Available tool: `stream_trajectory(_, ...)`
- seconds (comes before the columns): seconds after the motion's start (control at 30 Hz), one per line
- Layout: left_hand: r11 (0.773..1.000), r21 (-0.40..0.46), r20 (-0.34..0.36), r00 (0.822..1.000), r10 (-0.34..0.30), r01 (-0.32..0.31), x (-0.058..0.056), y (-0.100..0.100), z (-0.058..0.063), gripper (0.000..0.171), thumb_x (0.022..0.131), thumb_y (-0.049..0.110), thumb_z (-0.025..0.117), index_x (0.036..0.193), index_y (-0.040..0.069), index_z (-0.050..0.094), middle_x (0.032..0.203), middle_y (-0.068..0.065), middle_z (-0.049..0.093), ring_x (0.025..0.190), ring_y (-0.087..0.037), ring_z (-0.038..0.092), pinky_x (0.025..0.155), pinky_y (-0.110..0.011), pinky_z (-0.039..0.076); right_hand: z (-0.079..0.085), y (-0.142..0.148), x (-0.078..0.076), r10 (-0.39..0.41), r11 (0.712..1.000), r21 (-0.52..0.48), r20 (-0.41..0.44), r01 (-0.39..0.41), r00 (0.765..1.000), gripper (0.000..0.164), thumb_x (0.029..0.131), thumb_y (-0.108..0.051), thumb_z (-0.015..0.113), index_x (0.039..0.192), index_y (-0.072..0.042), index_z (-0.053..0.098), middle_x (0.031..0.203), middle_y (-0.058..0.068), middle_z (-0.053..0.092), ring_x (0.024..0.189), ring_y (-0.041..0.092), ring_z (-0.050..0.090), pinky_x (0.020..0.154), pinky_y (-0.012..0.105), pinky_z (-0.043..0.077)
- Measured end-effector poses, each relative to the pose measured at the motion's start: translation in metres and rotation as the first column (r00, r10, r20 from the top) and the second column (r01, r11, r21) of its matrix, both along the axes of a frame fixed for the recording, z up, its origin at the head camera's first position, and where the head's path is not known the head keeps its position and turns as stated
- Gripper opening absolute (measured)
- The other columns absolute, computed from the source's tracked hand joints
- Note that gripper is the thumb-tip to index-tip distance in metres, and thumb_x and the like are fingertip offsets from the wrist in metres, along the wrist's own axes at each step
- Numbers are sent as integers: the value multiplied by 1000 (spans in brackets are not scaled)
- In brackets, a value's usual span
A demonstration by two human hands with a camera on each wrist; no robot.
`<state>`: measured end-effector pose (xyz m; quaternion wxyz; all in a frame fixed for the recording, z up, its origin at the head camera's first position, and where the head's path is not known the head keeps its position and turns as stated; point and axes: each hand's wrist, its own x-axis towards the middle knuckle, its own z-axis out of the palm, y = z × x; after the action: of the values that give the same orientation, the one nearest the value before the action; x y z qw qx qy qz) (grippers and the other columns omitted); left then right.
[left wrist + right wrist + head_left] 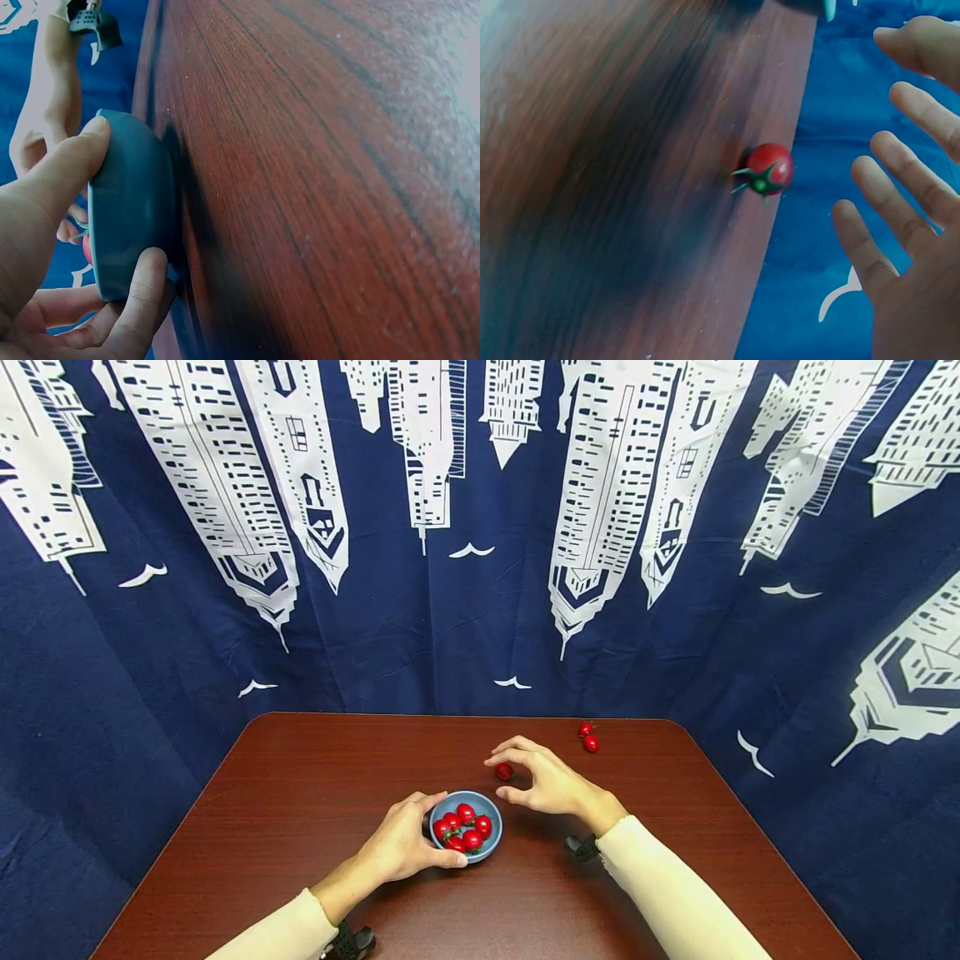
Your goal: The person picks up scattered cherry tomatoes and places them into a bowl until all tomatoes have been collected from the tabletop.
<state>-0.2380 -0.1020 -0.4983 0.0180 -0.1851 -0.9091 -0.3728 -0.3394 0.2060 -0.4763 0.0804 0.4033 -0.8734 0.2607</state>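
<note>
My left hand grips a small blue bowl, thumb at the near rim and fingers round the left side. Inside lie several red cherry tomatoes. The left wrist view shows the bowl's outer wall between thumb and fingers, just above the tabletop. My right hand hovers right of the bowl with spread fingers and holds nothing. A single cherry tomato with a green stem sits on the table near that hand; the head view shows it between thumb and fingertips, not touched.
Two more cherry tomatoes lie near the back right edge of the brown wooden table. Behind the table hangs a dark blue cloth with white buildings printed upside down. Dark devices are strapped to both wrists.
</note>
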Motion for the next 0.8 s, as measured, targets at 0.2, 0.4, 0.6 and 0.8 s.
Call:
stream_trajectory(0.2,1000,10,5,1000,-1,1,1,1,0,106,71,41,114,157,-2,70,125,-9,78,117,-24,72,102,-42,62,-7,6,-8,-60,998,40,64,58,996,56,97,-30,91,150,-19,78,155,3,68,147,28,68,126,58,55)
stream_trajectory(0.4,1000,13,2,1000,-3,3,1,1,0,106,71,41,114,157,-2,70,127,-9,78,119,-25,73,104,-43,62,-12,8,-13,-83,995,65,104,77,991,67,95,-34,94,156,-15,74,159,8,66,151,33,64,129,61,52)
stream_trajectory(0.6,1000,11,10,1000,-4,4,0,0,1,107,72,42,114,158,-2,69,130,-10,78,120,-25,73,105,-44,63,-16,7,-20,-109,991,91,143,97,984,73,93,-34,96,159,-14,71,160,10,65,151,32,63,129,60,51)
stream_trajectory(0.8,1000,4,15,1000,0,0,0,0,0,106,72,42,114,158,-1,68,133,-11,77,122,-25,72,107,-48,63,-20,6,-27,-126,987,114,145,110,981,75,91,-31,99,158,-13,71,158,14,66,149,36,64,129,60,51)
